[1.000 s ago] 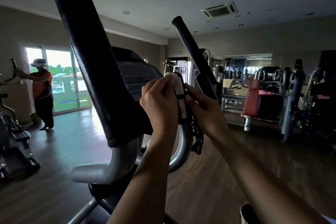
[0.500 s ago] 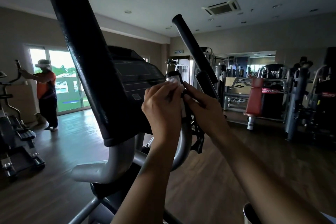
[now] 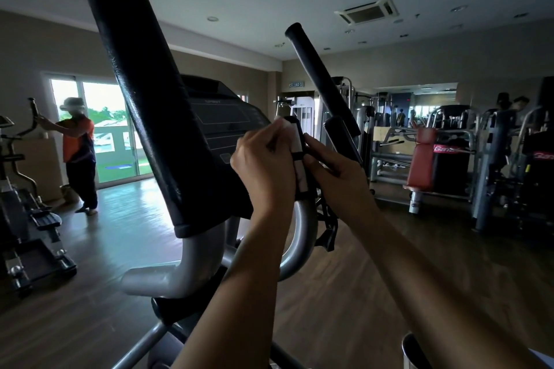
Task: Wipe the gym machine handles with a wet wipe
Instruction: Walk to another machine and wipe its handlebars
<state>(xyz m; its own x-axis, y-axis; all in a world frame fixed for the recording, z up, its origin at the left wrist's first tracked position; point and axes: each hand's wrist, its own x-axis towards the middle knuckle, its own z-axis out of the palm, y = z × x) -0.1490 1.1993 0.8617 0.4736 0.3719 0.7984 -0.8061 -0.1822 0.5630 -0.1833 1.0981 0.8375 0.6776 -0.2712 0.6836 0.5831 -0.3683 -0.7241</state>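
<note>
One wet wipe (image 3: 283, 129) — left hand (image 3: 263, 168) — same handle (image 3: 301, 178).

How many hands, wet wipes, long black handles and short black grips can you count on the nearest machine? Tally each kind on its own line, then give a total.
Hands: 2
Wet wipe: 1
Long black handles: 2
Short black grips: 2
Total: 7

A dark wood-plank floor (image 3: 344, 293) spreads beneath the left hand (image 3: 263, 168). Far to that hand's left stand a cross-trainer (image 3: 18, 213) and a person (image 3: 79, 156); weight machines (image 3: 443, 165) stand beyond the right hand (image 3: 338, 177).
</note>
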